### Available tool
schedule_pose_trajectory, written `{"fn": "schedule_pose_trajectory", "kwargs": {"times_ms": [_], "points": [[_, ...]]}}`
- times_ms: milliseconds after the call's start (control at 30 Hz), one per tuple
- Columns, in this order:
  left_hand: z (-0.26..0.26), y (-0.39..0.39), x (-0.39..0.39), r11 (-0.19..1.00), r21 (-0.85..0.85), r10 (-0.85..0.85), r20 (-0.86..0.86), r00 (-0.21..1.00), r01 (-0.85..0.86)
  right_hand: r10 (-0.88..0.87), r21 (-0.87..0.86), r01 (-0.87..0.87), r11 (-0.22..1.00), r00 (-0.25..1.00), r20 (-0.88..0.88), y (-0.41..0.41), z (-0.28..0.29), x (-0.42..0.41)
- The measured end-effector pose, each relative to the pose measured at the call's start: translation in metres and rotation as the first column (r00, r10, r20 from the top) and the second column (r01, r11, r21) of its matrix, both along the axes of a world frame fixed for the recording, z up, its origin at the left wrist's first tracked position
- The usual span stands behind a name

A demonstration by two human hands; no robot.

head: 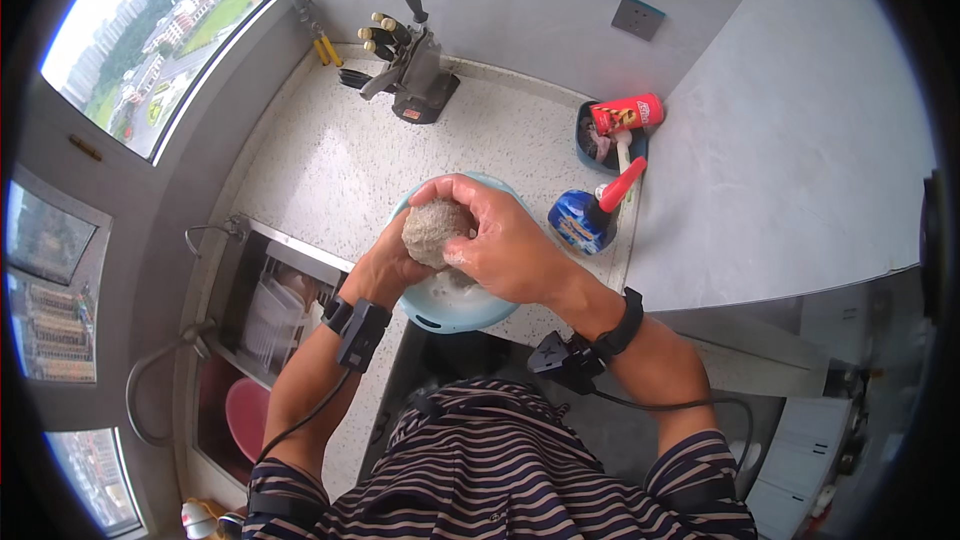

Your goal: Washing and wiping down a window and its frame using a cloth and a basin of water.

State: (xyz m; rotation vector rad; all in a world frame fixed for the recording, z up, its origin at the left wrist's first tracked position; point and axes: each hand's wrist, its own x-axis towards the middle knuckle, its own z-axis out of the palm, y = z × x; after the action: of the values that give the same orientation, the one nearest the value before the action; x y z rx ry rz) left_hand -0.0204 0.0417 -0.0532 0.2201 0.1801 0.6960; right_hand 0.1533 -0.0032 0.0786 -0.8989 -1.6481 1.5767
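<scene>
My left hand (390,259) and my right hand (508,244) hold a rounded, grey-beige lump (435,234) with a rough, fuzzy surface, perhaps a wadded cloth. The left palm lies against its left and lower side. Curled over its top and right side are the right fingers, with the thumb pressing on its front. Wet sheen and traces of foam show on the right hand. Beneath both hands stands a light blue plastic basin (450,324), with cloudy, foamy liquid in it. Part of the basin's inside is hidden by my hands.
A knife block (424,82) stands at the back of the speckled countertop (315,135). On the right are a blue bottle with a red top (581,221) and a dark caddy (592,154) holding a red can (628,114). The sink (240,315), with a faucet (139,367), lies left.
</scene>
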Motion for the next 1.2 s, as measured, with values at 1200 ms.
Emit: {"fn": "schedule_pose_trajectory", "kwargs": {"times_ms": [1200], "points": [[-0.01,-0.023,-0.025,0.822,0.405,0.131,-0.818,0.56,0.4,-0.512,-0.732,0.217,0.646,0.834,-0.205,0.055,-0.177,0.01]]}}
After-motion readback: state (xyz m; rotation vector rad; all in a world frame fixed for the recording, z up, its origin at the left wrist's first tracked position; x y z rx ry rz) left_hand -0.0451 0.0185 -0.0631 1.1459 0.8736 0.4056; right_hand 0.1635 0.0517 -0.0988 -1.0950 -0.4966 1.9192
